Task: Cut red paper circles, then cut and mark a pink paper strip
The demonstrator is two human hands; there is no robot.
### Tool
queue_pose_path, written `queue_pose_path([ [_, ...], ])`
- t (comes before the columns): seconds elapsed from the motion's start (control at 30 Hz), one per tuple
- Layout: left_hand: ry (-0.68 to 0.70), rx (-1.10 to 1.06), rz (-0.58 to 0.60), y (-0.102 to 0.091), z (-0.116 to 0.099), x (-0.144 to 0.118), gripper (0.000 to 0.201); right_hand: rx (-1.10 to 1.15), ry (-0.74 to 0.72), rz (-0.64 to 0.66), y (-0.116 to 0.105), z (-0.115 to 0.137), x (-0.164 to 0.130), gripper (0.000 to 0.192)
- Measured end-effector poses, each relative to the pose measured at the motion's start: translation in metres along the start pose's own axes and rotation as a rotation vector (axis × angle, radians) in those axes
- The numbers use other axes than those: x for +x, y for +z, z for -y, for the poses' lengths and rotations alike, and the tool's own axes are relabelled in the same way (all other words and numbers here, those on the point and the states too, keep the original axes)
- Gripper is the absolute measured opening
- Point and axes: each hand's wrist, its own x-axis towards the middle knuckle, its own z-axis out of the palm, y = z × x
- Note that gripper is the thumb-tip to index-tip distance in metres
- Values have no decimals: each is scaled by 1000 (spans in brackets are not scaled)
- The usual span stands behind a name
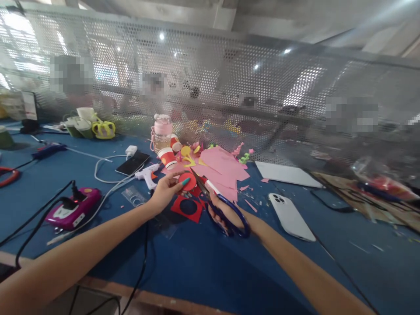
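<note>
- Red paper disc (191, 178): pinched between thumb and fingers of left hand (166, 190), above blue table (256, 267).
- Scissors (232, 206), blue-handled: grasped in right hand (219, 211), blades close beside disc; contact unclear.
- Done, apparently: disc cut free — red sheet (196, 215) with round hole lying just below.
- Left: perhaps edge trimming; cannot tell.
- Scissors' long axis: diagonal, tips pointing forward and leftward.
- Disc: round — no long axis; one flat face turned toward camera.

Head-height view, forward and downward
</note>
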Motion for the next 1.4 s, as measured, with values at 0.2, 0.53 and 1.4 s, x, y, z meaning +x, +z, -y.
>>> queue_pose_path([
  [0.2,35,5,-43,-1,0,-6,44,6,14,27,-2,6,1,68],
  [0.53,78,68,0,1,3,-16,35,-72,-95,56,-6,-5,-2,72],
  [1.4,147,53,23,8,0,-32,29,-194,-268,10,-8,-5,-12,64],
])
